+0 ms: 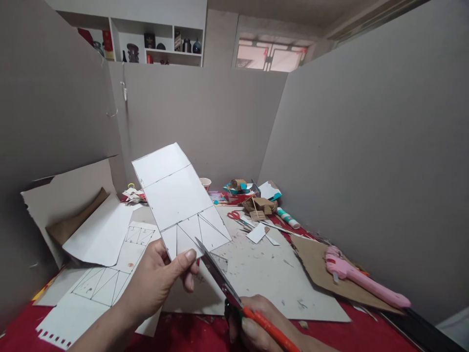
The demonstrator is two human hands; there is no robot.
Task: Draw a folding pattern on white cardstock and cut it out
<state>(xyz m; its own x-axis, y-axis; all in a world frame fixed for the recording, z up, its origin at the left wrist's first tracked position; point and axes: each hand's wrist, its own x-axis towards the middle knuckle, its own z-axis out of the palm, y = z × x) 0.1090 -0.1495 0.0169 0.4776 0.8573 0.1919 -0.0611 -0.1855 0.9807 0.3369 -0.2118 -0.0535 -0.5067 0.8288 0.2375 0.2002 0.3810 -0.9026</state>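
My left hand point(163, 274) pinches the lower edge of a white card point(172, 195), thumb in front and fingers behind. Black lines cross the card, and slanted ones form triangles near its bottom. In my right hand point(264, 320) is a pair of scissors point(220, 278) with red handles. The blades point up and left, meeting the card's lower edge just right of my left thumb. Whether the blades are apart is hard to see. Below my left forearm lies a paper sheet point(98, 288) with a similar line drawing.
A pale board point(286, 288) with scraps lies on the red cloth point(190, 337). A pink glue gun point(366, 283) rests on brown cardboard point(311, 254) at the right. Red-handled scissors point(233, 215), card offcuts point(258, 233) and a paper cup point(205, 183) stand farther back. Grey panels point(198, 107) enclose the table.
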